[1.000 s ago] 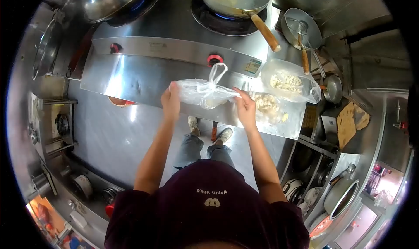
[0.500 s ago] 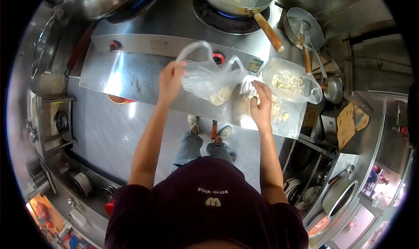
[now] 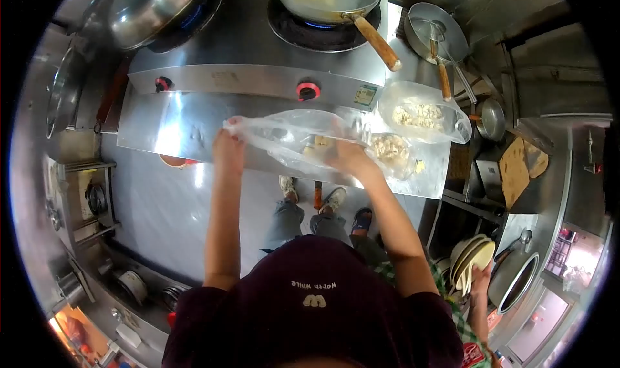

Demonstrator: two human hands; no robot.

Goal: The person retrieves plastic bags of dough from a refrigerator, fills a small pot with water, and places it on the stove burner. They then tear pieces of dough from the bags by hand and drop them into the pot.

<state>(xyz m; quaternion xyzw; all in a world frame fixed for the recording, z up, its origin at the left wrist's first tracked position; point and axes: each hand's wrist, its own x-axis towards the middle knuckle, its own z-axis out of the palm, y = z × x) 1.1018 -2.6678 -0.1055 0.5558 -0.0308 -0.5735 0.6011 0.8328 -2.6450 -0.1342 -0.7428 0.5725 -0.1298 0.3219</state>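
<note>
The clear plastic bag [image 3: 278, 124] is stretched sideways over the steel counter [image 3: 145, 119], below the red-ringed stove knob [image 3: 308, 91]. Its long axis runs left to right, sloping slightly down toward the right. The narrow, gathered end points left; the wider body lies toward the right hand [image 3: 352, 158].

The left hand [image 3: 229, 150] is closed on the gathered end. The fingers of the right hand overlap the bag's wider part; whether they are inside it or behind the film, and whether they grip, cannot be told.

Compared with half a second ago, the bag has changed from hanging by a raised loop handle to a drawn-out form. The right hand has moved left, away from the bag of pale pieces [image 3: 391, 150]. A co-worker's hand [image 3: 480, 279] holding stacked dishes [image 3: 475, 258] has entered at the lower right.

The film is translucent, wrinkled and glossy; pale yellowish chunks [image 3: 318, 144] show through near the right fingers.
</note>
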